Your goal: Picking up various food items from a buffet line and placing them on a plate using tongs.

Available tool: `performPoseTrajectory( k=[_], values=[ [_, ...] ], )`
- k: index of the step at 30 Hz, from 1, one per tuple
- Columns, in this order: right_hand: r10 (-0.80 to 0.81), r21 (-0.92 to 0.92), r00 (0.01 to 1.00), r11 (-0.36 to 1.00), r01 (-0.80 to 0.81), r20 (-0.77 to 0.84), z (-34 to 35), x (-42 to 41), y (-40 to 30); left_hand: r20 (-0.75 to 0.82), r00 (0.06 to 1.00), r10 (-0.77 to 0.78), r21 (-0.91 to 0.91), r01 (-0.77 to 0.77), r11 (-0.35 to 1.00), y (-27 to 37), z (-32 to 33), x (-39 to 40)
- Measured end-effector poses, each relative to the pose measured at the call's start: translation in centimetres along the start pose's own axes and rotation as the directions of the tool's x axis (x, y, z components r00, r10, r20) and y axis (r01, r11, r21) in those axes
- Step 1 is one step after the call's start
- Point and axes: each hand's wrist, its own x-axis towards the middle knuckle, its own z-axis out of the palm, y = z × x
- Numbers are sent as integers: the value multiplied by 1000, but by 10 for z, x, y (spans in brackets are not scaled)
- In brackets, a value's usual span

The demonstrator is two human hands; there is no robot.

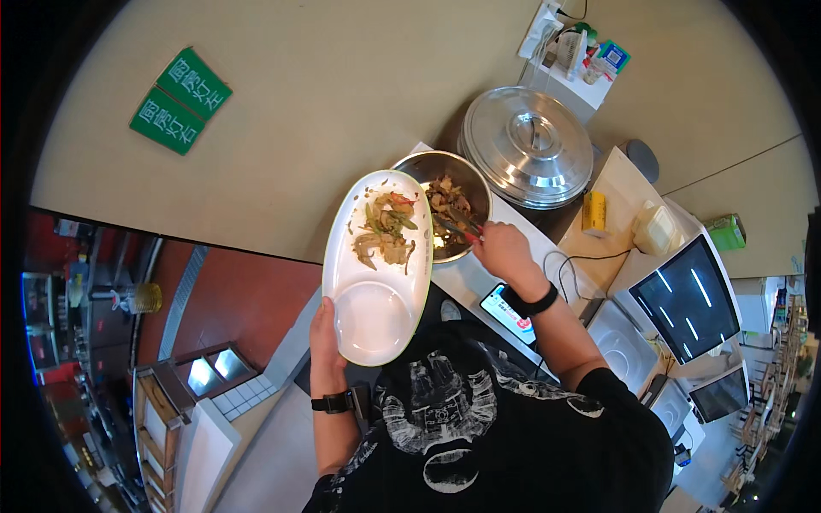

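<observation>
My left hand (pixel 326 336) grips the lower left rim of a white oval plate (pixel 420 282) with a green edge. Cooked food with green and red pepper pieces (pixel 388 224) lies on the plate's upper part, while its round hollow holds nothing. Just right of the plate, and partly hidden by it, stands a round stainless steel pot (pixel 484 183) with brown cooked food (pixel 446 192) inside. In my right hand (pixel 510 253) are tongs (pixel 462 229) with red on the handle. Their metal end reaches down into the pot, touching or close to the food.
A large lidded steel pot (pixel 529 147) stands beyond the smaller one. A lit phone (pixel 510 314) lies on the white counter (pixel 513 221) below my right wrist. Farther right are a yellow box (pixel 594 213), cables, and a tilted dark screen (pixel 686 298).
</observation>
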Motion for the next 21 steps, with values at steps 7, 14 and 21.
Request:
performPoseTrajectory(
  k=[7,14,21],
  values=[
    [160,467,970,882,-59,-181,-49,-47,-11,60,997,-52,0,52,999,5,-26,37],
    [-13,393,977,915,97,-211,-41,-46,-61,131,988,-85,58,78,995,16,-39,63],
    [-91,160,927,974,159,-364,-16,-48,-85,176,981,-76,93,60,994,21,-50,62]
  ],
)
